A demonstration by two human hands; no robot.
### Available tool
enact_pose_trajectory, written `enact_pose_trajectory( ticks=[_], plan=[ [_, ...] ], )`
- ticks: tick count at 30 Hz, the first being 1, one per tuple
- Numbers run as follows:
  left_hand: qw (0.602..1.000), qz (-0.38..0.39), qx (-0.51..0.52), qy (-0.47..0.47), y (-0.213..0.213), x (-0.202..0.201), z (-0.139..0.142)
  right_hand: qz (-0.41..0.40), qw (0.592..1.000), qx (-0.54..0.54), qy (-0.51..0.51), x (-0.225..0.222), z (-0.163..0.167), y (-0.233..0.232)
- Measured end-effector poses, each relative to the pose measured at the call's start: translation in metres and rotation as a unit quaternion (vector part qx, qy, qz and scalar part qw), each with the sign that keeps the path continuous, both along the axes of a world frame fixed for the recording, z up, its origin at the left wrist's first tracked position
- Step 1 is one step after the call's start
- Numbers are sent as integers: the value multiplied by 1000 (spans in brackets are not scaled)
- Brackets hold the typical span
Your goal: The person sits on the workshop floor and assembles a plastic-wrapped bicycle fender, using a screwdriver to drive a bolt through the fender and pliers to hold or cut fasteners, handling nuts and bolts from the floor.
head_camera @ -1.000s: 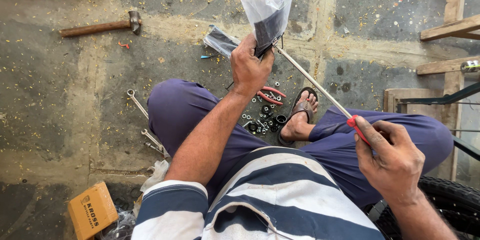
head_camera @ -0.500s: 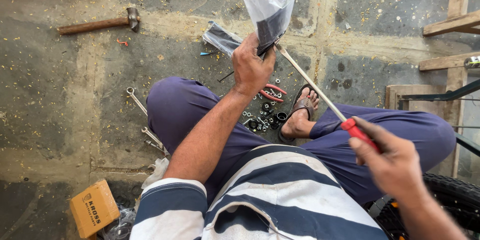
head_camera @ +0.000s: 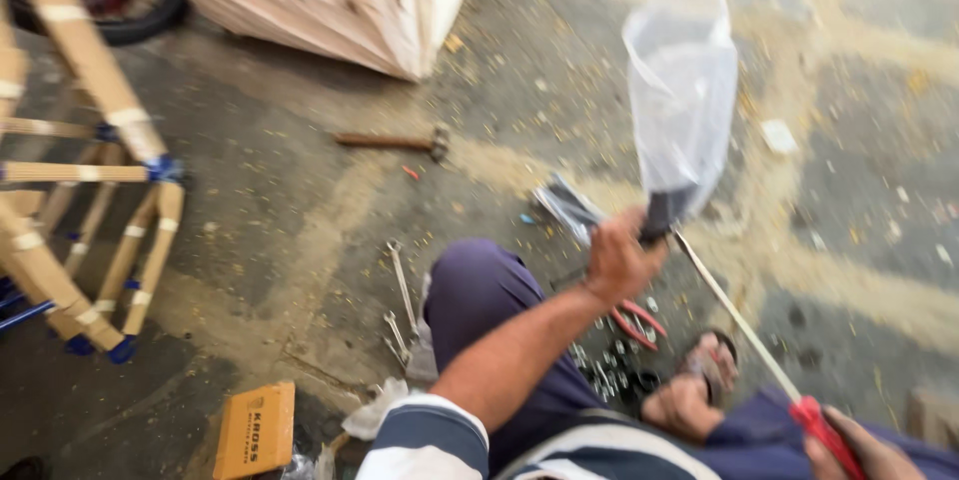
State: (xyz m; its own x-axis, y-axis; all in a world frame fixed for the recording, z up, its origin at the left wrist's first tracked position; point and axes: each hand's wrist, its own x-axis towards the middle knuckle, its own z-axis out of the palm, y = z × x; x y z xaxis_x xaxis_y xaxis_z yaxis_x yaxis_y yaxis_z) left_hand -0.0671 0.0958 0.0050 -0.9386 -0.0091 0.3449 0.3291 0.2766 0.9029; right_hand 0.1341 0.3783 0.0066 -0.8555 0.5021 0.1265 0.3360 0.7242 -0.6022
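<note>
Hands both closed: your left hand (head_camera: 617, 262) grips a dark part inside the clear plastic bag (head_camera: 684, 90), far centre-right; your right hand (head_camera: 864, 450) clamps the red-handled screwdriver (head_camera: 759, 345), near right, shaft touching the part.

clear plastic bag (head_camera: 682, 90) held upright; red-handled screwdriver (head_camera: 759, 345) slanting beneath.

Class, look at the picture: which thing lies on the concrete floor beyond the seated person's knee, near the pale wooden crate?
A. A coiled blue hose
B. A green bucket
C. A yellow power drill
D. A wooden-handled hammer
D: a wooden-handled hammer lies flat on the concrete floor, just below the pale wooden crate.
</note>
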Motion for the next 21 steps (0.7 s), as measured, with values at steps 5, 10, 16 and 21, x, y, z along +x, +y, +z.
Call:
enact_pose_trajectory(
  ticks=[5,10,16,21],
  plan=[
    [1000,-20,-18,-10,0,1,-2,-63,996,-39,-47,-33,-59,18],
    [999,-37,-26,28,-6,2,-3,-50,995,-54,-67,-42,-54,14],
    [995,-80,-53,30,-13,2,-3,-9,995,-53,-89,-22,-58,30],
    [994,-92,-36,52,-16,1,-9,77,980,-127,-135,11,-45,54]
  ],
)
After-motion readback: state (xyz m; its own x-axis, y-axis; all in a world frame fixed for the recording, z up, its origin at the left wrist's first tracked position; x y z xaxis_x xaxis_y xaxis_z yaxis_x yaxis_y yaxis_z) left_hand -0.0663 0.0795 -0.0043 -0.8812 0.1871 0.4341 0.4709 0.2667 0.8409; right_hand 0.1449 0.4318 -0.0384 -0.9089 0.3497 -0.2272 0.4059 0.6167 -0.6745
